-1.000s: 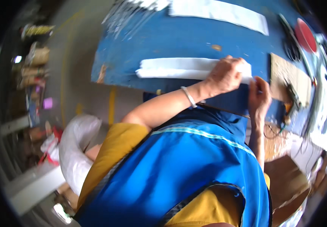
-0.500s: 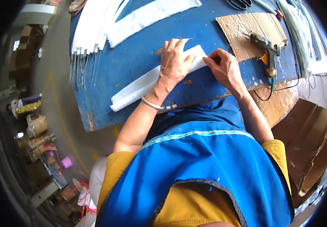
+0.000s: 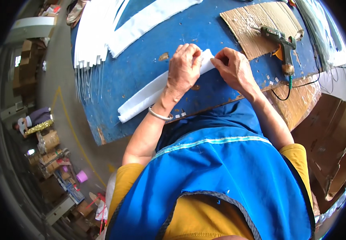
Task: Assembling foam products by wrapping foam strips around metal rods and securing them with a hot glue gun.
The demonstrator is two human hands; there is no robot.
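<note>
Hands pressing a long white fabric strip on a scuffed blue tabletop.

Left hand lies flat, fingers together, on the soft folded strip; right hand pinches the strip's near end with curled fingertips. Strip runs diagonally across the chipped tabletop. Green glue gun rests on rough corrugated cardboard nearby.

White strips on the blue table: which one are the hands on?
The folded white strip nearest the table's front edge, under the left hand and right hand. The other white strip lies untouched farther back.
</note>
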